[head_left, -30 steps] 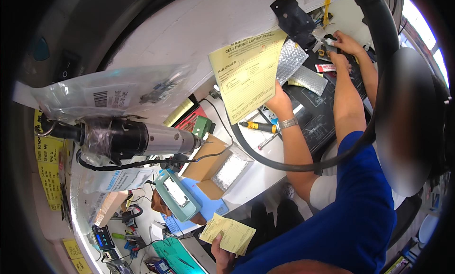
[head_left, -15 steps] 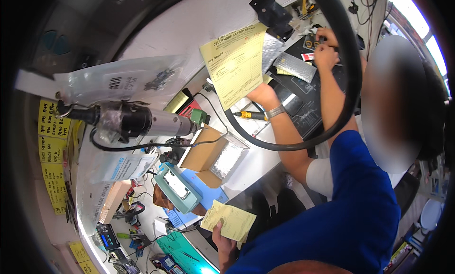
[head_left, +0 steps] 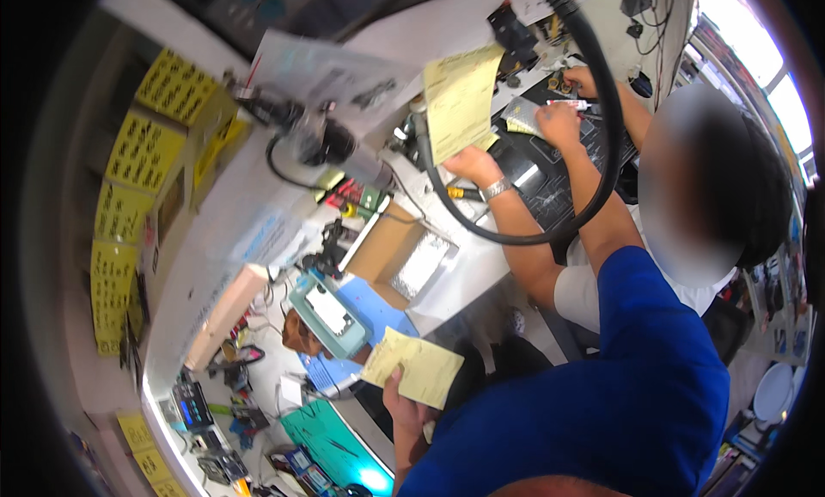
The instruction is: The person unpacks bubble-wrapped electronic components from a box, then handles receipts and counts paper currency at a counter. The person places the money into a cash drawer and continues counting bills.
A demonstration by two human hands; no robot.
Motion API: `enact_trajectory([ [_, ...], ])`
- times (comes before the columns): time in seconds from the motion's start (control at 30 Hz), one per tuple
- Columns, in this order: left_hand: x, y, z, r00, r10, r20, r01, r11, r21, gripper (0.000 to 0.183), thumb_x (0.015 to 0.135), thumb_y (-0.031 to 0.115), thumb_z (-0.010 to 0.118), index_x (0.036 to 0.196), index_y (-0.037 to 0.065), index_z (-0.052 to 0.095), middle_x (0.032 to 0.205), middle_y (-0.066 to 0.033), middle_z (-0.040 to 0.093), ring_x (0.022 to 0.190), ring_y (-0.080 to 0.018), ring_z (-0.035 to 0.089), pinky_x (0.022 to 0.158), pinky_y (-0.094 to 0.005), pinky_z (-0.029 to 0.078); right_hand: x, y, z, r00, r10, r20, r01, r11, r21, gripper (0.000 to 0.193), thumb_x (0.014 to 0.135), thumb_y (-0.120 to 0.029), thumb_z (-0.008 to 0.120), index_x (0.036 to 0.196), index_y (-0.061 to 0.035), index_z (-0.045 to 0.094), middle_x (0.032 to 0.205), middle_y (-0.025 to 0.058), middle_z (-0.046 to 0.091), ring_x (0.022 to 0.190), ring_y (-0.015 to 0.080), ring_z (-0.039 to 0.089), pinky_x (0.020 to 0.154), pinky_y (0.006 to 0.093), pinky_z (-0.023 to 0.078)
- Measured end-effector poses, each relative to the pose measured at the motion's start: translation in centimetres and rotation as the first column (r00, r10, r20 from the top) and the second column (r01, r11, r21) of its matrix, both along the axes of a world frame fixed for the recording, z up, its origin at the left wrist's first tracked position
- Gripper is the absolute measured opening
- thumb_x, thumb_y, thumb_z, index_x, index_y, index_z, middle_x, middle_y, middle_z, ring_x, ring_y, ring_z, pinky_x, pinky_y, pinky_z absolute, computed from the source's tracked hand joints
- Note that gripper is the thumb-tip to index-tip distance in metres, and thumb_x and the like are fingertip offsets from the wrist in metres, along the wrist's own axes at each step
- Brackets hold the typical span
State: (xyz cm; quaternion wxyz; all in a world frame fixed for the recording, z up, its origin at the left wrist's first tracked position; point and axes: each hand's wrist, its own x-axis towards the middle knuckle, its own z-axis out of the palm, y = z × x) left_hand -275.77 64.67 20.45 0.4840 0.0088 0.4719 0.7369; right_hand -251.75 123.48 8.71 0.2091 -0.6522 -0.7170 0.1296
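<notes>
Workbench (head_left: 481, 273) (white, cluttered) curves past; left hand (head_left: 404, 407) pinches yellow slip (head_left: 412, 368), right hand (head_left: 559, 123) unclear.

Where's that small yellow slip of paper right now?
In the head view, the small yellow slip sits low and centre, pinched in the person's left hand, right of the teal device.

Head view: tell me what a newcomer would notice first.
A thick black hose loops across the upper middle, and beside it a co-worker's hand holds up a large yellow sheet. Low in the centre, the left hand grips a smaller yellow slip. The right hand reaches out near the top.
</notes>
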Motion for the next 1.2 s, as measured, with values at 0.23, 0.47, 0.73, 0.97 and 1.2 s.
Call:
enact_trajectory([
  [0.23,-1.8,1.2,-0.2,1.0,0.016,0.007,-0.017,0.995,0.097,0.053,0.105,0.026,0.054,0.15,-0.001,0.047,0.142,-0.0198,0.063,0.129,-0.0347,0.064,0.111,-0.0485,0.051,-0.9,-12.8,5.0,-0.201,-0.249,-0.947,0.113,0.955,-0.275,0.03,0.105,-0.033,0.063,0.121,-0.0085,0.072,0.102,-0.0011,0.071,0.086,0.0095,0.063,0.072,0.0233,0.045],
  [0.47,-4.8,2.2,-0.4,0.997,-0.073,0.008,0.071,0.986,0.149,0.054,0.103,0.022,0.058,0.15,-0.003,0.048,0.141,-0.0197,0.063,0.13,-0.0327,0.063,0.112,-0.0447,0.049,0.3,-36.4,4.6,-0.116,-0.202,-0.972,-0.126,0.974,-0.187,0.033,0.111,-0.038,0.055,0.114,-0.0077,0.067,0.096,-0.0008,0.065,0.086,0.0072,0.057,0.074,0.0236,0.044],
  [0.73,-5.7,4.7,-0.8,0.883,-0.47,0.007,0.468,0.88,0.082,0.063,0.102,0.037,0.067,0.149,-0.001,0.049,0.142,-0.0138,0.062,0.127,-0.0251,0.062,0.109,-0.0385,0.049,-11.1,-42.1,13.4,0.534,-0.095,-0.84,-0.682,0.539,-0.495,0.046,0.102,-0.032,0.074,0.13,0.0024,0.064,0.116,0.0083,0.072,0.109,0.0142,0.067,0.099,0.0291,0.051],
  [0.97,-10.0,5.2,-2.3,0.613,-0.79,-0.03,0.712,0.536,0.453,0.111,0.093,0.088,0.042,0.161,0.0,0.037,0.163,-0.0142,0.046,0.148,-0.0257,0.047,0.122,-0.0404,0.037,-9.9,-43.2,20.0,0.477,-0.298,-0.827,-0.681,0.469,-0.562,0.022,0.1,-0.025,0.077,0.101,-0.0053,0.069,0.091,-0.0018,0.072,0.076,0.0035,0.065,0.069,0.0199,0.051],
  [1.2,-2.8,7.8,5.4,0.388,-0.918,-0.077,0.917,0.376,0.136,0.083,0.106,0.064,0.049,0.155,-0.002,0.044,0.146,-0.016,0.062,0.133,-0.0264,0.061,0.113,-0.0389,0.047,0.6,-48.9,25.3,0.358,-0.22,-0.907,-0.665,0.622,-0.414,0.024,0.101,-0.025,0.076,0.11,-0.0035,0.068,0.1,-0.0009,0.072,0.091,0.0051,0.067,0.081,0.0238,0.052],
])
